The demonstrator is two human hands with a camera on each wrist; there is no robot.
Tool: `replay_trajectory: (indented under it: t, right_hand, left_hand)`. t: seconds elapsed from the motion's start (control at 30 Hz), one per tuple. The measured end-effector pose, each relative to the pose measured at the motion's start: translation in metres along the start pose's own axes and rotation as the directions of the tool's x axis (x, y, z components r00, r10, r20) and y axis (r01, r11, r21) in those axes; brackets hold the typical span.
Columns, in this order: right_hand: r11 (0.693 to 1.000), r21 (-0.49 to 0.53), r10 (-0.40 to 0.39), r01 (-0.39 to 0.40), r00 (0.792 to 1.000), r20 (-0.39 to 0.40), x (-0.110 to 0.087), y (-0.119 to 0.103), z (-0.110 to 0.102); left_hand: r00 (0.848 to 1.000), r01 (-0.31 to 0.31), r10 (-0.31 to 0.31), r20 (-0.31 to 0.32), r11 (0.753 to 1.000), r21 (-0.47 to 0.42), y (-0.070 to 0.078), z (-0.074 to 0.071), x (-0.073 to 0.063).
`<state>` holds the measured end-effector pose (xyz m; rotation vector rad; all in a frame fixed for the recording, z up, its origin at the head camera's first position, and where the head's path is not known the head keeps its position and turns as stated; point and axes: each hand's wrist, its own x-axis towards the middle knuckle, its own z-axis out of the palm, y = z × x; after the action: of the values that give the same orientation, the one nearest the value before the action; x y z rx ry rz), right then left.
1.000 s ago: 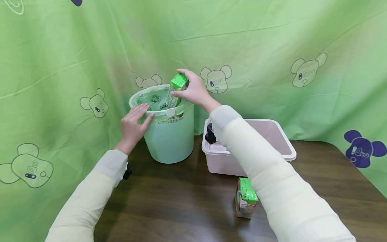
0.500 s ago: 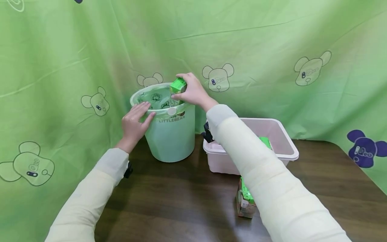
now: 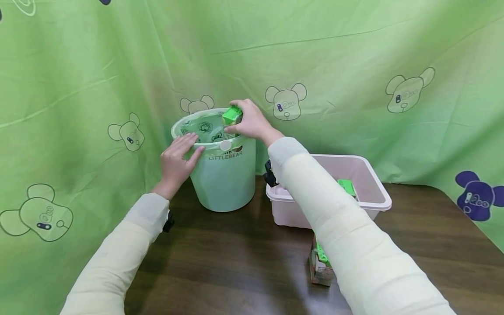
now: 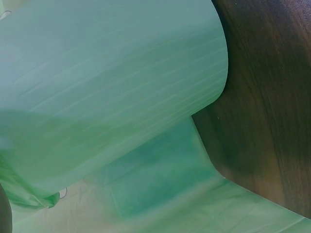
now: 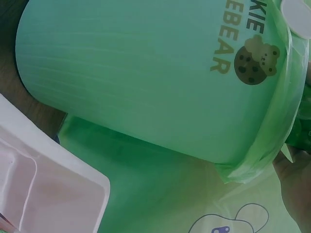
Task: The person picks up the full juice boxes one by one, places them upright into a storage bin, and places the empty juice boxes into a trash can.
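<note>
My right hand grips a drink carton with a bright green top, held upright just inside the right rim of a mint-green bin. The carton's lower part is hidden behind the rim. In the right wrist view, that hand shows at the right edge beside the bin wall. My left hand rests on the near-left rim of the bin, fingers laid over it and thumb along the outside. A thin green liner bag with dark drawings covers the bin's inside.
A pink plastic tub stands right of the bin, with a green-topped carton in it. Another drink carton stands on the dark wooden table, partly behind my right sleeve. A green patterned curtain hangs behind.
My right hand has lowered the drink carton further into the bin beside the rim, hardly moving in the last half second. My left hand stays on the rim.
</note>
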<state>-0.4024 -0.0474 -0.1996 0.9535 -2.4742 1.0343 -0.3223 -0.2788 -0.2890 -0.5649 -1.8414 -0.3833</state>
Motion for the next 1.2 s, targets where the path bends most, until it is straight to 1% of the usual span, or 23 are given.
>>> replay_trajectory:
  t: [0.67,0.93,1.2]
  right_hand:
    - [0.999,-0.024,0.028,-0.026,0.998,0.053,-0.0045,-0.0015,0.0021]
    - [0.999,-0.046,0.021,-0.017,0.996,0.089,-0.0054,-0.004,0.0016]
    - [0.999,-0.029,0.045,-0.042,0.993,0.108,-0.0066,-0.0043,0.0]
  left_hand:
    - [1.0,0.009,-0.009,0.026,1.0,0.002,0.0022,0.001,0.0003]
    - [1.0,0.0,0.0,0.017,1.0,0.006,0.0021,0.0017,0.0003]
    - [1.0,-0.004,0.004,0.015,1.0,0.001,0.0028,0.0027,0.0019]
